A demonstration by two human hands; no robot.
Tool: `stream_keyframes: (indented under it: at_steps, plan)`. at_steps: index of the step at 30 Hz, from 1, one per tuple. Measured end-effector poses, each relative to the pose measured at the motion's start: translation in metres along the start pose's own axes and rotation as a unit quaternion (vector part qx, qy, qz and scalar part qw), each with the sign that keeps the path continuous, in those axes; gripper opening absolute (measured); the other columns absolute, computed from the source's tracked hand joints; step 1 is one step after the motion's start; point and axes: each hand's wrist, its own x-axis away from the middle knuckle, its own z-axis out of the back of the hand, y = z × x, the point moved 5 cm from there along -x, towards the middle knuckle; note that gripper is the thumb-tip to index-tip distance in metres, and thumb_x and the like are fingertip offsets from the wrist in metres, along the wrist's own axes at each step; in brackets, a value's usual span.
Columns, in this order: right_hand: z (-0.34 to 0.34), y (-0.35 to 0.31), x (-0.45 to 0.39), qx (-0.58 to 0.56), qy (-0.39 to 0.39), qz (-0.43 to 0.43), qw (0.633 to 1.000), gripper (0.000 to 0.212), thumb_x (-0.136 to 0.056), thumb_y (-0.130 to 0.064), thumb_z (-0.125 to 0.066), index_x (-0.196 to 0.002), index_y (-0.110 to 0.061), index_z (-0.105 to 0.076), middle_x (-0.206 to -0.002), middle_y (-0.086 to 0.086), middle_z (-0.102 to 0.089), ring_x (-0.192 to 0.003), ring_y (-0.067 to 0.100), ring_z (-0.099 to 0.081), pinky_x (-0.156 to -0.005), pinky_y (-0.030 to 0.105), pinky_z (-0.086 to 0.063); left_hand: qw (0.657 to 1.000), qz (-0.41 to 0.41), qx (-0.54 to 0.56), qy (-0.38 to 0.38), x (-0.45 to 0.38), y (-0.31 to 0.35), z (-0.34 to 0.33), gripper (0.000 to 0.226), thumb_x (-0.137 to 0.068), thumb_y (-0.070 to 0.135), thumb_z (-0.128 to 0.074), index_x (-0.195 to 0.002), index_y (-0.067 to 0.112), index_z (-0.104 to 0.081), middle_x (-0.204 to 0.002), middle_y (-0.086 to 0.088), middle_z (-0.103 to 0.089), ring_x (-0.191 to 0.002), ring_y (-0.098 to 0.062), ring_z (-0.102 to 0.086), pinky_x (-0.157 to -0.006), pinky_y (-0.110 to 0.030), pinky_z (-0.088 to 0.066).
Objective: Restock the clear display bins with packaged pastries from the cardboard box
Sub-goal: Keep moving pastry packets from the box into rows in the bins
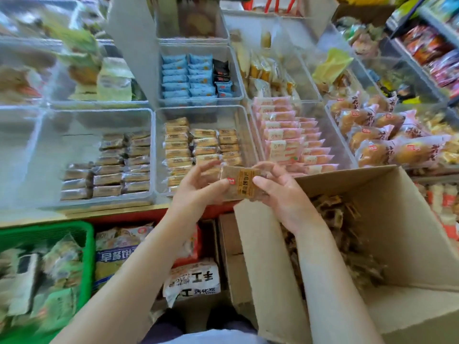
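Left hand (pixel 198 187) and right hand (pixel 280 192) each grip the brown clear-wrapped pastry packet (pixel 239 184) above the open cardboard box (pixel 402 219), fingers curled round its ends.

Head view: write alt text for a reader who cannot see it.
Both hands, left and right, hold one brown packaged pastry above a bin of similar packs. An open cardboard box of more pastries sits lower right; a green basket lower left.
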Motion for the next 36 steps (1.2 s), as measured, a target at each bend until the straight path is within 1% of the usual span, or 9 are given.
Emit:
stream_keyframes:
  at_steps: [4,7,10,13,18,22,25,30,36]
  plan:
    - [-0.087,0.025,-0.040,0.186,-0.036,-0.020,0.982,0.013,-0.088,-0.023,-0.075,-0.090,-0.017,-0.063,-0.081,0.000,-0.060,-0.076,0.013,-0.056,-0.075,0.031,-0.045,0.997,-0.019,-0.012,0.068,0.000,0.008,0.101,0.040,-0.091,0.008,-0.071,-0.127,0.024,-0.062,-0.098,0.002,-0.077,-0.093,-0.015,-0.073,-0.070,-0.025,-0.058]
    - [-0.156,0.048,-0.075,0.272,-0.057,-0.037,0.960,0.013,-0.090,-0.023,-0.074,-0.090,-0.014,-0.063,-0.082,0.007,-0.066,-0.074,0.014,-0.059,-0.068,0.028,-0.047,0.980,-0.051,-0.104,0.161,-0.008,-0.001,0.198,0.032,-0.095,0.017,-0.067,-0.126,0.025,-0.063,-0.110,0.003,-0.073,-0.107,-0.015,-0.068,-0.092,-0.034,-0.056]
    - [-0.217,0.064,-0.117,0.286,-0.036,-0.053,0.956,0.013,-0.092,-0.020,-0.072,-0.100,-0.016,-0.063,-0.091,0.007,-0.071,-0.078,0.015,-0.067,-0.066,0.026,-0.053,0.867,-0.037,-0.395,0.303,-0.016,-0.015,0.304,0.056,-0.092,0.032,-0.062,-0.143,0.012,-0.049,-0.144,-0.014,-0.051,-0.136,-0.031,-0.045,-0.116,-0.049,-0.034]
    - [-0.272,0.074,-0.164,0.292,0.005,-0.033,0.956,0.016,-0.092,-0.017,-0.070,-0.105,-0.020,-0.061,-0.100,0.004,-0.072,-0.087,0.017,-0.071,-0.071,0.029,-0.060,0.775,0.065,-0.568,0.271,-0.023,-0.042,0.374,0.083,-0.096,0.042,-0.051,-0.159,0.007,-0.010,-0.167,-0.018,-0.008,-0.154,-0.032,-0.009,-0.125,-0.049,-0.009]
    - [-0.350,0.087,-0.243,0.349,0.068,0.037,0.934,0.019,-0.089,-0.016,-0.070,-0.103,-0.020,-0.058,-0.095,-0.004,-0.068,-0.088,0.013,-0.067,-0.078,0.029,-0.058,0.768,0.068,-0.599,0.216,-0.030,-0.059,0.394,0.088,-0.096,0.054,-0.036,-0.160,0.013,0.009,-0.168,-0.014,0.007,-0.153,-0.030,-0.009,-0.122,-0.047,-0.011]
    - [-0.393,0.102,-0.285,0.405,0.086,0.100,0.905,0.020,-0.090,-0.013,-0.066,-0.105,-0.018,-0.053,-0.091,-0.006,-0.062,-0.079,0.008,-0.060,-0.068,0.020,-0.052,0.765,0.060,-0.604,0.215,-0.031,-0.060,0.394,0.088,-0.095,0.056,-0.030,-0.160,0.012,0.008,-0.168,-0.015,0.009,-0.152,-0.030,-0.011,-0.120,-0.046,-0.013]
    - [-0.409,0.129,-0.308,0.532,0.050,0.130,0.835,0.022,-0.090,-0.015,-0.065,-0.109,-0.020,-0.055,-0.102,-0.002,-0.066,-0.092,0.018,-0.061,-0.075,0.028,-0.046,0.766,0.062,-0.605,0.207,-0.032,-0.063,0.397,0.089,-0.091,0.059,-0.020,-0.160,0.011,0.008,-0.167,-0.017,0.009,-0.153,-0.031,-0.011,-0.119,-0.047,-0.016]
    - [-0.414,0.165,-0.318,0.749,-0.067,0.132,0.646,0.034,-0.091,-0.007,-0.054,-0.122,-0.017,-0.062,-0.112,0.013,-0.066,-0.109,0.034,-0.060,-0.087,0.040,-0.049,0.772,0.066,-0.601,0.196,-0.033,-0.065,0.398,0.095,-0.078,0.057,-0.002,-0.159,0.010,0.011,-0.167,-0.019,0.012,-0.153,-0.031,-0.009,-0.118,-0.047,-0.014]
    - [-0.411,0.167,-0.317,0.808,-0.117,0.113,0.566,0.049,-0.095,-0.013,-0.047,-0.143,-0.023,-0.054,-0.140,0.007,-0.057,-0.130,0.029,-0.044,-0.106,0.042,-0.034,0.780,0.052,-0.587,0.209,-0.032,-0.065,0.397,0.088,-0.088,0.055,-0.017,-0.160,0.012,0.010,-0.167,-0.017,0.010,-0.153,-0.030,-0.010,-0.119,-0.046,-0.012]
